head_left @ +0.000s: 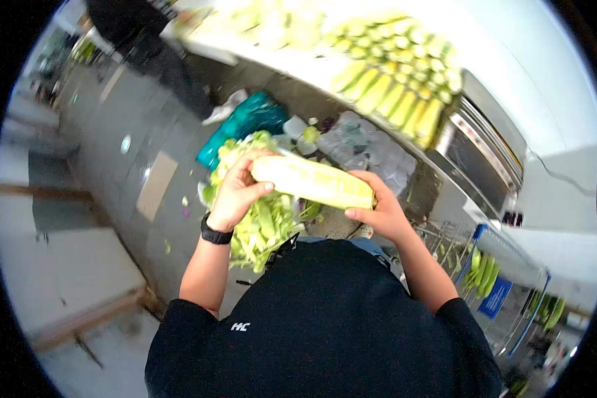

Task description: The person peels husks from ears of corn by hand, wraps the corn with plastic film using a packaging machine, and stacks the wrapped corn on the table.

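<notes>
Both my hands hold a long, pale yellow-green napa cabbage [315, 180] in front of my body, tilted slightly down to the right. My left hand [235, 189] grips its left end, thumb along the near side and fingers behind. My right hand [381, 209] is closed around the right end, with its thumb in front and fingers over the top. Glare lies along the cabbage's surface. Below it, a heap of loose pale-green leaves [262, 229] spreads beneath and beside my left forearm.
Stacked long green vegetables [398, 73] fill a bright display shelf ahead. Beneath it lie a teal plastic bag [245, 123] and crumpled clear plastic [365, 146]. A shopping cart [504, 285] carrying green vegetables stands at right. A person in dark clothes [152, 56] is at upper left.
</notes>
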A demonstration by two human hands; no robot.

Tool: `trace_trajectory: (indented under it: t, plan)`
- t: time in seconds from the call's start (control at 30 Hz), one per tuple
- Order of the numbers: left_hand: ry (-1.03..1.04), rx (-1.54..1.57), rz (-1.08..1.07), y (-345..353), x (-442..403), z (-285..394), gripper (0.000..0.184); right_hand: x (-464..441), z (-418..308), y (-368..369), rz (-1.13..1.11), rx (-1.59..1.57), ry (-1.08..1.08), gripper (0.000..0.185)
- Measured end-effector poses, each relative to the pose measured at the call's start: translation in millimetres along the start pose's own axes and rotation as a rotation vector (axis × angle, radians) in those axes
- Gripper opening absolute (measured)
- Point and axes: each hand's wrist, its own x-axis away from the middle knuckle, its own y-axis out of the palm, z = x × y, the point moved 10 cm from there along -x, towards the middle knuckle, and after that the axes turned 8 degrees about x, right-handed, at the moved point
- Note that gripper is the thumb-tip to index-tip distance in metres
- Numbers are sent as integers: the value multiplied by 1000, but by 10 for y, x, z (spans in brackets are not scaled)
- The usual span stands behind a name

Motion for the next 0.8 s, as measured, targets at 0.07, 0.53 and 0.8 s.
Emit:
trace_trajectory:
  t: [0.07,0.53,0.8]
  plan:
    - [-86,21,-117,538,-256,-122,51,359,100,-446,127,-10,-8,69]
    - [-379,-413,-798,4001,-1293,-1537,47,2830,519,-2999,754,154,71,61]
    - [-435,-574,-879,4831,-1828,-1920,46,3084,749,-3817,897,253,209,65]
